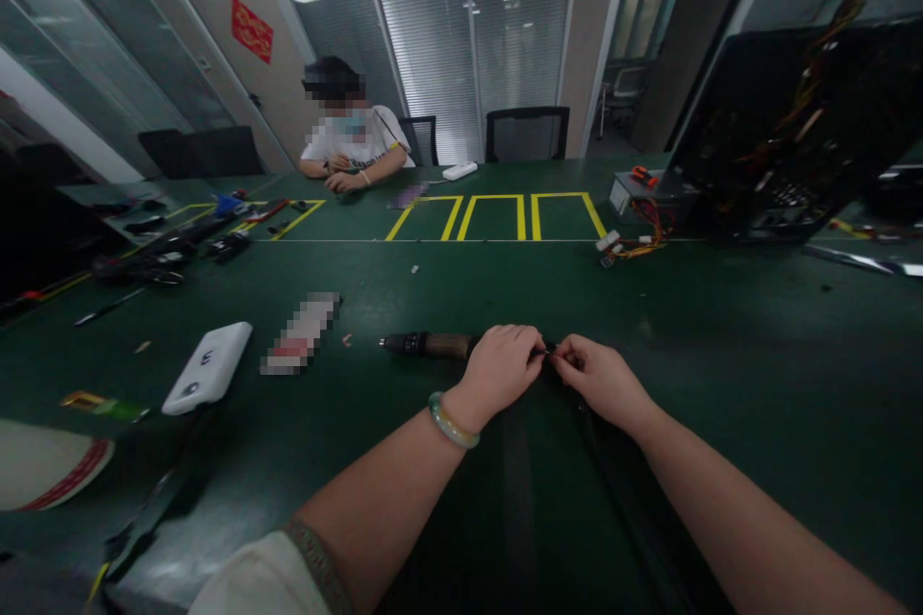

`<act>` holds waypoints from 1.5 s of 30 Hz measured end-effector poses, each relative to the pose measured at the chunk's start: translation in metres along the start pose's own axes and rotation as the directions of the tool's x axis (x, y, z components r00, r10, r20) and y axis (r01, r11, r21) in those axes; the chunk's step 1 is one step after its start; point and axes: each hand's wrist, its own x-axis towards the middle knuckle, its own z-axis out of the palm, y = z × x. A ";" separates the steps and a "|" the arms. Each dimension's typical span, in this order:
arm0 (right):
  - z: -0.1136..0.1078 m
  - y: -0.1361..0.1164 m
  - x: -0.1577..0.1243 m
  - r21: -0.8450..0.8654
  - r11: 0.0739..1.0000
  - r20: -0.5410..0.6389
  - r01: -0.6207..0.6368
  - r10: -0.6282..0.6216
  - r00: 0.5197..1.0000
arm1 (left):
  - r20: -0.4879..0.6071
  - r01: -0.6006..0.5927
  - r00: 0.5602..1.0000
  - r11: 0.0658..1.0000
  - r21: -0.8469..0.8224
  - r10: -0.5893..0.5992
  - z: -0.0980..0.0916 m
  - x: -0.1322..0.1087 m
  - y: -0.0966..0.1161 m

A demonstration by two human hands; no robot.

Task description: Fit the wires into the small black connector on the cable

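A long, dark rod-shaped device lies sideways on the green tabletop, with a brownish middle section and small metal tips at its left end. My left hand is closed over its right part and hides it. Close by, my right hand pinches a thin black piece at the device's right end, fingertips almost meeting those of the left. From under the right hand a black cord or strap trails toward the near edge. Its exact join with the device is hidden by my fingers.
Left of my hands lie a white handheld device, a blurred packet and a white cup. Tools and cables clutter the far left. Opposite sits a person. A black computer case and wired metal box stand right.
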 end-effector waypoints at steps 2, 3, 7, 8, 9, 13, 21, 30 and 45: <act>0.000 0.000 0.000 0.001 1.000 0.005 0.002 -0.002 1.000 | 0.003 -0.003 1.000 1.000 0.001 0.003 -0.001 0.000 0.000; 0.000 0.000 0.000 0.003 1.000 0.009 0.003 -0.003 1.000 | 0.006 -0.005 1.000 1.000 0.002 0.005 -0.001 0.000 0.000; -0.002 -0.001 0.000 -0.005 1.000 0.024 -0.007 0.007 1.000 | 0.016 -0.003 1.000 1.000 0.010 0.003 -0.003 0.000 0.002; -0.002 -0.002 0.000 -0.007 1.000 0.028 -0.010 0.010 1.000 | 0.017 -0.005 1.000 1.000 0.011 0.005 -0.004 0.000 0.003; -0.002 -0.002 0.000 -0.008 1.000 0.029 -0.014 0.015 0.999 | 0.019 -0.009 1.000 1.000 0.012 0.009 -0.004 0.000 0.003; -0.003 -0.003 0.000 0.000 1.000 0.044 -0.028 0.028 0.999 | 0.029 -0.019 0.999 1.000 0.007 0.019 -0.005 0.000 0.003; -0.003 -0.004 0.000 0.003 0.999 0.051 -0.051 0.051 0.997 | 0.054 -0.004 0.999 1.000 0.012 0.004 -0.007 0.001 0.003; -0.001 -0.003 0.001 -0.013 1.000 0.039 -0.028 0.028 0.999 | 0.057 -0.017 0.998 0.999 0.042 0.015 -0.008 0.001 0.005; -0.001 -0.006 0.000 -0.005 1.000 -0.003 0.003 -0.003 1.000 | 0.032 -0.018 0.999 1.000 0.018 0.017 -0.005 0.001 0.004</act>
